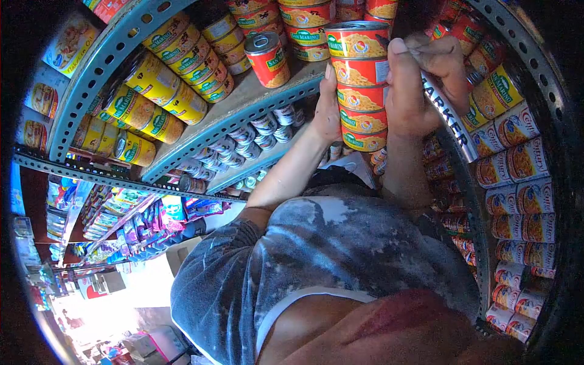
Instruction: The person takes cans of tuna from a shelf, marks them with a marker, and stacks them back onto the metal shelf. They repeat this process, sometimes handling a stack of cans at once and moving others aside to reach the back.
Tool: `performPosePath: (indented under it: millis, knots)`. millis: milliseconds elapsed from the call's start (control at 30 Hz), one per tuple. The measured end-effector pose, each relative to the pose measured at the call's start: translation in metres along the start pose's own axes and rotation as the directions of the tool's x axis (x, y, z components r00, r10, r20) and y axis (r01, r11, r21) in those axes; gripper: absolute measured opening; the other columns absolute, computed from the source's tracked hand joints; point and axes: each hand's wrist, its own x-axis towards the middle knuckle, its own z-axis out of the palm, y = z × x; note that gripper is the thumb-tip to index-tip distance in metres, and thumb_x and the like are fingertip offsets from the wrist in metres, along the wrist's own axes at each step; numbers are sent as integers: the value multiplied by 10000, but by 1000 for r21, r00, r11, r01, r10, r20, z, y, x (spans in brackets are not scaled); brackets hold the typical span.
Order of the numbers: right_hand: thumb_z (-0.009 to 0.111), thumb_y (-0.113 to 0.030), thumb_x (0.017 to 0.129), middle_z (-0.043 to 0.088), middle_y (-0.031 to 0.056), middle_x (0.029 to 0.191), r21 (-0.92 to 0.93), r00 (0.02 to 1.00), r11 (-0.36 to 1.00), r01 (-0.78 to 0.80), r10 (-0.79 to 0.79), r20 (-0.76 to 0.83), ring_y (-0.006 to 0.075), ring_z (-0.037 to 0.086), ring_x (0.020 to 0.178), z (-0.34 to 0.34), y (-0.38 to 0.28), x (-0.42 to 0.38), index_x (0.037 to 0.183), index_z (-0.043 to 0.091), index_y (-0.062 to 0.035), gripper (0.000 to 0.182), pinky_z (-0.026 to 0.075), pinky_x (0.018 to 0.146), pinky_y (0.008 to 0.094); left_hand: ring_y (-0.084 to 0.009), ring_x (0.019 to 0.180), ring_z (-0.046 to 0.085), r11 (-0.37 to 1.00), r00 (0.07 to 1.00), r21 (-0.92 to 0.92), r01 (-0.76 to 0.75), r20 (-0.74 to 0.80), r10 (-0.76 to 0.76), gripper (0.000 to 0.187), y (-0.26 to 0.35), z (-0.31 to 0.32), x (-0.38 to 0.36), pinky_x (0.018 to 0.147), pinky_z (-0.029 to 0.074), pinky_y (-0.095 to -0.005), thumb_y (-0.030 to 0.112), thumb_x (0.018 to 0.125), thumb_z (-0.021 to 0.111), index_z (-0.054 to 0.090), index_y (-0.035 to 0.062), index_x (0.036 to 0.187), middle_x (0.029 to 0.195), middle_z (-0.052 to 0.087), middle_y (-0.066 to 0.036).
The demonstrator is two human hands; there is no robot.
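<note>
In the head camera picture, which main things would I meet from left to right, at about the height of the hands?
Stacked yellow cans, single red can, left hand, held red stack, right hand, Century cans.

Blown-out glare at lower left; shelves (243, 117) in softer light; edges curved (rather fisheye-like); corners black.
</note>
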Motion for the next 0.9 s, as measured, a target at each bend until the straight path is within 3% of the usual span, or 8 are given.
performPosePath:
  millis: [67,133,167,233,433,567,733,900]
  knots:
    - [616,154,755,473,71,683,-20,1000,1000,16,-15,10,82,445,478,-4,1,1,741,482,-25,224,371,448,226,-294,1176,567,1000,1000,1,6,-5,-6,715,0,0,-1,959,494,-478,664,934,324,326,141,1422,1370,489,-150]
    - [613,155,755,471,74,684,-11,989,998,61,-59,135,81,443,474,-14,5,3,742,481,-25,224,368,446,231,-299,1170,570,1000,1000,-24,6,1,-6,718,-1,-1,-2,960,494,-483,665,932,329,328,140,1421,1369,490,-150]
    - [613,155,755,471,74,684,-10,989,998,60,-59,134,81,443,474,-10,4,1,742,481,-25,224,368,446,231,-299,1170,570,1000,1000,-22,6,0,-6,718,-1,-1,-2,960,494,-483,665,932,329,328,140,1421,1369,490,-150]
    - [613,158,752,477,78,683,22,998,999,-38,39,-54,83,443,474,2,-4,-5,741,478,-25,227,363,445,234,-303,1172,568,1000,1000,19,-5,-22,5,725,0,0,-4,959,492,-489,672,926,338,332,139,1418,1363,496,-150]
    - [612,165,746,482,82,683,-63,1000,998,-15,16,9,86,442,484,1,-6,-4,751,477,-28,236,363,448,235,-303,1177,564,999,998,35,2,-59,0,754,0,-2,-8,963,486,-494,699,904,356,338,146,1415,1359,499,-149]
    - [614,171,741,487,86,694,15,998,999,-32,33,-56,87,444,491,6,-8,-6,758,479,-26,239,370,446,234,-300,1178,564,1000,1000,-6,5,-23,-5,778,2,-2,-10,964,486,-485,708,896,359,339,135,1422,1361,500,-152]
    - [614,175,742,497,94,722,-7,994,994,107,-107,32,89,444,497,3,1,-4,771,485,-26,241,370,429,226,-294,1176,564,996,996,85,20,-89,-12,861,4,2,-12,989,469,-458,778,852,332,381,124,1410,1355,516,-148]
    - [616,173,743,502,99,729,-3,1000,1000,-14,14,-17,91,457,511,8,-6,-9,774,492,-23,234,369,428,223,-291,1180,561,993,996,116,20,-83,-10,867,6,2,-13,995,467,-457,782,850,329,377,121,1409,1356,512,-149]
